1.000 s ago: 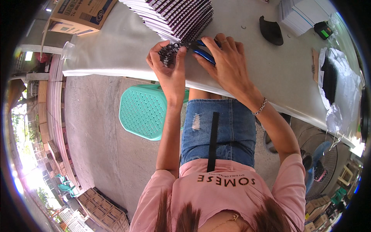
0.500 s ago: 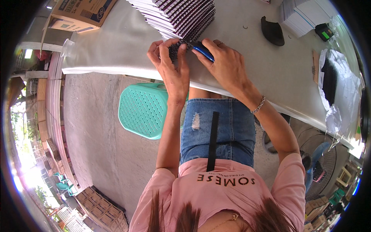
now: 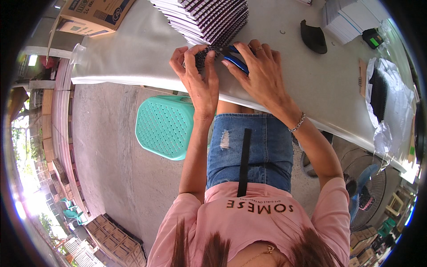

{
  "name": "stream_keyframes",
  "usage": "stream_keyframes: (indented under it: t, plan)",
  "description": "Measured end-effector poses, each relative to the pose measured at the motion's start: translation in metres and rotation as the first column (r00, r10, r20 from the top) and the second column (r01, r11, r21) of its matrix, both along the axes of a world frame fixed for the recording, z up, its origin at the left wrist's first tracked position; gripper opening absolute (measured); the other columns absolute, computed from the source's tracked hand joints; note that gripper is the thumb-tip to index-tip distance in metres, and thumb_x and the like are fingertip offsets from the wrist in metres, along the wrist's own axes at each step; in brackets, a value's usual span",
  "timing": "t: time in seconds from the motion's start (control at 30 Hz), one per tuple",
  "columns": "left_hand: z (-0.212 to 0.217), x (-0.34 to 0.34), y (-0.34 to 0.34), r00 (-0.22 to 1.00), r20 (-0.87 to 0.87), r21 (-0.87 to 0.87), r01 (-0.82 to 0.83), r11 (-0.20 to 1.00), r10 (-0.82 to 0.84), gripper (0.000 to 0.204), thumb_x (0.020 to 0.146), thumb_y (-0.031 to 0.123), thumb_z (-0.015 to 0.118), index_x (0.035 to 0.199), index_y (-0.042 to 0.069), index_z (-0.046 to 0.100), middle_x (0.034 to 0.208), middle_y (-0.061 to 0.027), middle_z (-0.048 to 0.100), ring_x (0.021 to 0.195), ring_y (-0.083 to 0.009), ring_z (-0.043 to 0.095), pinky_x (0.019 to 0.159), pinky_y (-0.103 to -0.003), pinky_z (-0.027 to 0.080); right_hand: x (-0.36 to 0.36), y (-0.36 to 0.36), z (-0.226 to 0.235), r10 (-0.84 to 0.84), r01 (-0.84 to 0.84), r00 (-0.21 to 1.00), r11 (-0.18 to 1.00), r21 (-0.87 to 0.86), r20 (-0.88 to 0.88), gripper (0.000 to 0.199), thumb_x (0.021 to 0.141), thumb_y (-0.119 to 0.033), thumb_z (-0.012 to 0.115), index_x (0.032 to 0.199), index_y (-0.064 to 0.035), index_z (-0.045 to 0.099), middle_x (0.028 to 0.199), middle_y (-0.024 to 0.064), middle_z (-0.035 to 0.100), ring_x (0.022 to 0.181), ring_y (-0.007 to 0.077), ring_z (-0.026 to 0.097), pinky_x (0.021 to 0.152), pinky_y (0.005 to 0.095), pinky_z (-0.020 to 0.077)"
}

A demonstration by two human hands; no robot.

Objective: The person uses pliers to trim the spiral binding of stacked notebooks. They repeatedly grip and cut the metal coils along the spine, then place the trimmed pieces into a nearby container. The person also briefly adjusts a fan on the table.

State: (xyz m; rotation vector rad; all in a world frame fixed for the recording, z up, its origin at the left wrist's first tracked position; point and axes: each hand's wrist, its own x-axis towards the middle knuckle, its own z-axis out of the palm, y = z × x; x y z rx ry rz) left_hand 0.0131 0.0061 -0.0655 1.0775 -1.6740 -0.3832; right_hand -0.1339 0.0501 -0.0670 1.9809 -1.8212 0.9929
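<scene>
A tall stack of wire-bound books (image 3: 207,20) with white pages and dark spines stands at the far middle of the table. Just in front of it, my left hand (image 3: 199,84) pinches a black binding coil (image 3: 201,60) between thumb and fingers. My right hand (image 3: 262,73) is wrapped round blue-handled pliers (image 3: 236,63), whose handles are spread apart. The pliers' jaws point left and meet the coil's end by my left fingertips. Whether they grip the wire is too small to tell.
A cardboard box (image 3: 91,20) sits at the far left. To the right are a curved black piece (image 3: 313,38), white paper stacks (image 3: 344,20) and black coils (image 3: 379,89) in a plastic wrapper. Below the table edge stand a green stool (image 3: 164,127) and a fan (image 3: 367,187).
The pliers' handles have spread wider, and my right fingers have loosened and lifted a little. My left hand with the coil stays nearly still.
</scene>
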Motion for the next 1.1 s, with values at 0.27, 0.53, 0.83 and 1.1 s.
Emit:
stream_keyframes:
  t: [0.27, 0.53, 0.83, 1.1]
  plan:
    - [0.001, 0.0, 0.001, 1.0, 0.002, 0.01, -0.013, 1.0, 0.013, 0.02, 0.093, 0.013, 0.071, 0.111, 0.007, 0.065, 0.124, -0.0168, 0.043, 0.116, -0.0325, 0.049, 0.1, -0.045, 0.041, -0.001, -0.005, 0.0, 0.023, -0.023, 0.999, 1.0, -0.001, -0.043, 0.04, 0.092, -0.044, 0.07, 0.112, -0.0107, 0.062, 0.092, 0.0127, 0.066, 0.081, 0.0243, 0.065, 0.07, 0.0404, 0.0519]
    - [0.001, -0.003, 0.002, 0.999, 0.013, -0.022, -0.037, 0.999, 0.037, 0.018, 0.095, 0.014, 0.068, 0.11, 0.006, 0.063, 0.12, -0.0149, 0.051, 0.119, -0.0294, 0.049, 0.101, -0.043, 0.04, -0.001, -0.005, -0.001, 0.062, -0.066, 0.996, 0.995, 0.077, 0.058, 0.036, 0.094, -0.041, 0.068, 0.108, -0.0076, 0.064, 0.077, 0.0099, 0.069, 0.058, 0.0218, 0.071, 0.052, 0.0325, 0.0585]
    - [-0.001, 0.001, 0.0, 0.999, -0.032, -0.014, -0.033, 0.999, 0.032, 0.018, 0.098, 0.013, 0.064, 0.112, 0.002, 0.059, 0.117, -0.0136, 0.052, 0.116, -0.0286, 0.049, 0.098, -0.041, 0.041, -0.004, 0.005, 0.003, -0.006, 0.001, 0.999, 0.994, 0.105, 0.041, 0.041, 0.094, -0.044, 0.067, 0.111, -0.0078, 0.063, 0.088, 0.0126, 0.068, 0.077, 0.0246, 0.069, 0.066, 0.0401, 0.0546]
    - [0.005, 0.0, 0.004, 0.999, -0.035, -0.034, -0.024, 0.999, 0.023, 0.017, 0.099, 0.013, 0.061, 0.111, 0.001, 0.058, 0.119, -0.0133, 0.053, 0.117, -0.0296, 0.048, 0.1, -0.043, 0.04, -0.006, 0.008, 0.001, -0.023, 0.027, 0.997, 0.999, 0.041, -0.079, 0.044, 0.092, -0.046, 0.068, 0.115, -0.0098, 0.06, 0.097, 0.0133, 0.062, 0.088, 0.0265, 0.059, 0.075, 0.0428, 0.0432]
